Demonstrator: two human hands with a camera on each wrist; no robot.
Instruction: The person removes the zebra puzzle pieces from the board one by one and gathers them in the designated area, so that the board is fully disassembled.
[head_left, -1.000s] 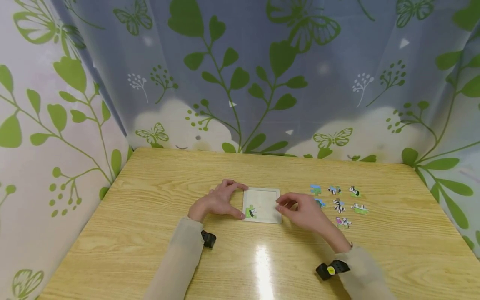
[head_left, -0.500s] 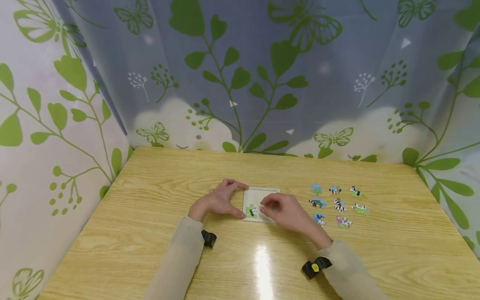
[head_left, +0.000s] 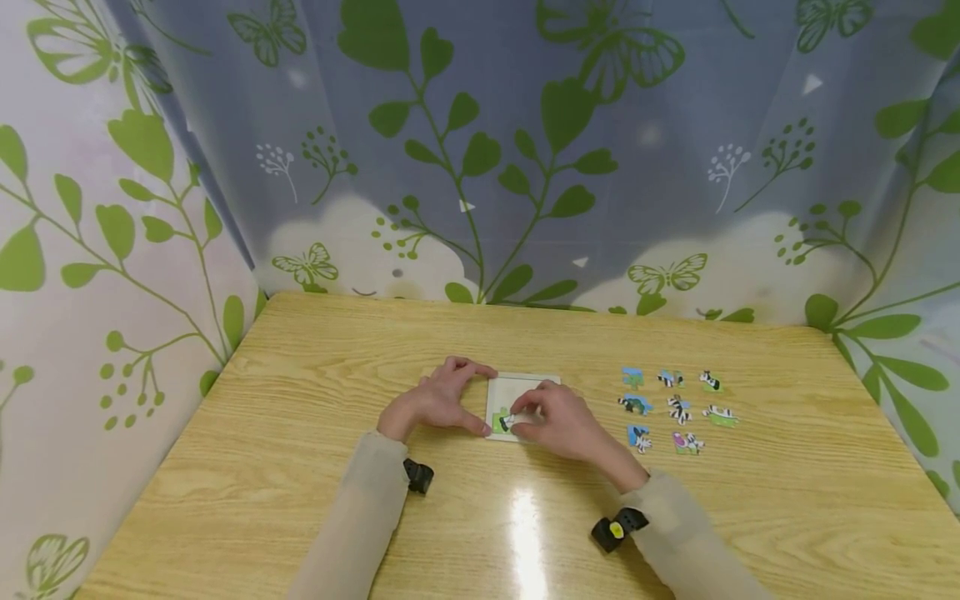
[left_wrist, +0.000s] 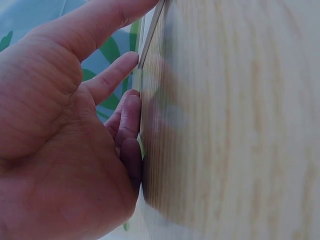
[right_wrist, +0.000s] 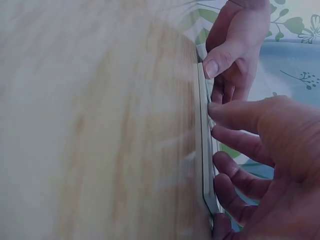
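A shallow pale puzzle tray lies on the table in front of me. In its near left corner is a green puzzle piece with a black-and-white figure. My right hand reaches over the tray, and its thumb and forefinger pinch at the right side of this piece, covering part of it. My left hand lies along the tray's left side; its thumb touches the near corner and its forefinger the far corner. In the right wrist view, the right fingertips meet the tray's surface, with the piece hidden.
To the right of the tray, several loose puzzle pieces with animal pictures lie spread in rows on the wooden table. Leaf-patterned cloth hangs behind the table and at the sides.
My right hand has moved left from the tray's right edge to the piece in the near left corner, uncovering loose pieces on the right. The left hand stays in place.
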